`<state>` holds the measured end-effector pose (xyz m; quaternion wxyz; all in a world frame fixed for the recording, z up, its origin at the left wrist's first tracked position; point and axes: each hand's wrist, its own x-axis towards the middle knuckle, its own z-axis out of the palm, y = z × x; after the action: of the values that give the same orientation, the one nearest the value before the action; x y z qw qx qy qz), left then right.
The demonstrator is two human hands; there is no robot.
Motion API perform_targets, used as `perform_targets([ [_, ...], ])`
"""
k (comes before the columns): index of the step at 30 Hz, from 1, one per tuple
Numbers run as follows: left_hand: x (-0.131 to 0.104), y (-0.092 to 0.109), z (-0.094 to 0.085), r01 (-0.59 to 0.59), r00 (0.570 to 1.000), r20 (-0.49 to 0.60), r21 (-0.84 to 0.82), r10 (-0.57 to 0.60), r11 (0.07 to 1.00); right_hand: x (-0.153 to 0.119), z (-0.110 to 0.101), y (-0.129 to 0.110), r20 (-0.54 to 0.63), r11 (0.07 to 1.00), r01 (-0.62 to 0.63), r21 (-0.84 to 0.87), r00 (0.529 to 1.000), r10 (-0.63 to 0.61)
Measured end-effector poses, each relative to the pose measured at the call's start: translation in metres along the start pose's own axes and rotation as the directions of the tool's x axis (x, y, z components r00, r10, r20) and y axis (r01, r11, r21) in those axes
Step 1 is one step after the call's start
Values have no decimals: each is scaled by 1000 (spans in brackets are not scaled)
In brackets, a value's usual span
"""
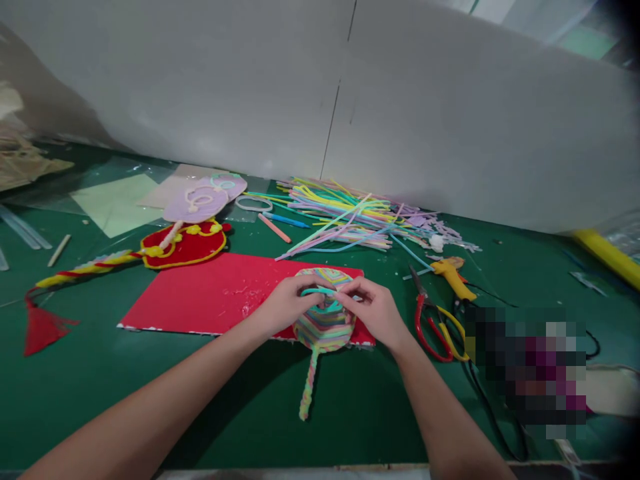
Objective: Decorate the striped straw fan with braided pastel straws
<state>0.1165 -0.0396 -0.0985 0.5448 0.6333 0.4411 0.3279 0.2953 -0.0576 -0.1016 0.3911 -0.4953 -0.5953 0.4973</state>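
A fan-shaped piece (325, 333) made of striped pastel pipe cleaners lies at the front edge of a red board, its twisted handle (309, 387) pointing toward me. Above its face, my left hand (290, 303) pinches a bent turquoise pipe cleaner (318, 291). My right hand (374, 308) meets it from the other side, thumb and fingertips closed on the same strand. Fingers cover part of the loop and the middle of the fan.
Beneath is the red board (200, 293) on a green table. Loose pipe cleaners (345, 213) lie behind, a red fan (185, 247) and lilac fan (200, 198) left. Red-handled pliers (425, 327), yellow-handled scissors (453, 330) and a yellow glue gun (454, 277) are right.
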Motion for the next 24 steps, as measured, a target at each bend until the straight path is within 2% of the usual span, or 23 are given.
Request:
perform_targets([
  [5,3,-3,-4,138,988,94,-242,-119,960,1,-1,2,-8,1000,15,-14,1000,-15],
  [10,2,-8,-5,293,955,126,-535,-268,793,1,-1,3,-17,998,41,-37,999,-41],
  [12,1,-8,-5,299,953,128,-553,-275,778,1,0,3,8,999,34,-29,999,-34],
  [16,3,-10,-8,303,953,169,-512,-252,804,0,3,2,51,1000,9,4,999,-10],
  [19,6,-14,-8,248,969,94,-419,-230,873,0,5,1,119,1000,-19,12,993,18],
  [22,7,-13,-7,73,987,-116,-304,-113,950,-1,9,0,218,998,-56,-19,974,59],
  [24,7,-9,-6,-13,968,-244,-258,-52,966,-2,11,-2,262,997,-57,-42,963,67],
])
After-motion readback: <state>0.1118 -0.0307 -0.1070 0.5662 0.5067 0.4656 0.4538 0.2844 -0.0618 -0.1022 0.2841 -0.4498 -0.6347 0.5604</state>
